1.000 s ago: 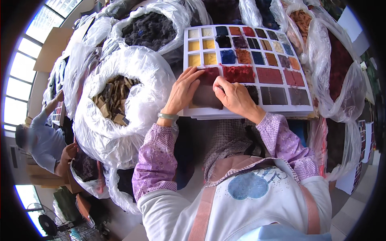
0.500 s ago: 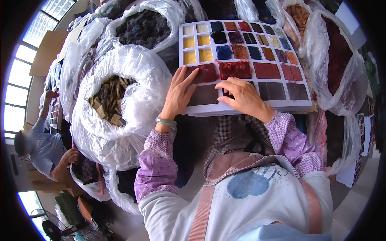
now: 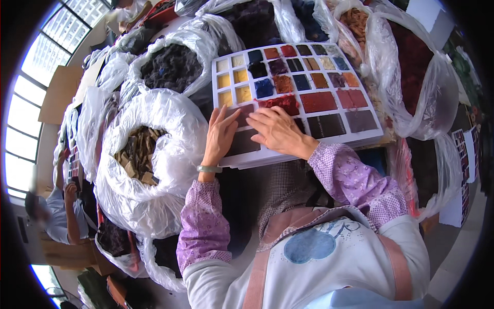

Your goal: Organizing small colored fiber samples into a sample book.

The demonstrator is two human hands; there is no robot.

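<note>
A white sample board (image 3: 374, 135) with a grid of coloured fibre patches lies in front of me, on a stack of similar sheets. My left hand (image 3: 220, 135) is at its left edge, fingers apart, fingertips at a dark red patch. Over the lower rows, my right hand (image 3: 282, 133) reaches left with its fingers stretched out, palm down. Its fingertips are near that same patch, partly covering it; I see nothing held. A fluffy bright red patch (image 3: 282, 104) shows just above my right hand. Brownish-grey patches (image 3: 327, 125) fill the bottom row.
A plastic-lined bag of brown flat pieces (image 3: 138, 157) stands left of the board. Behind it is a bag of dark grey fibre (image 3: 172, 69). Dark red fibre (image 3: 409, 67) fills a bag at right. Another person (image 3: 64, 213) works at far left.
My right hand has moved left along the board, from the dark patch below the bright red one toward the dark red patch, and its fingers have straightened. My left hand stays at the left edge.
</note>
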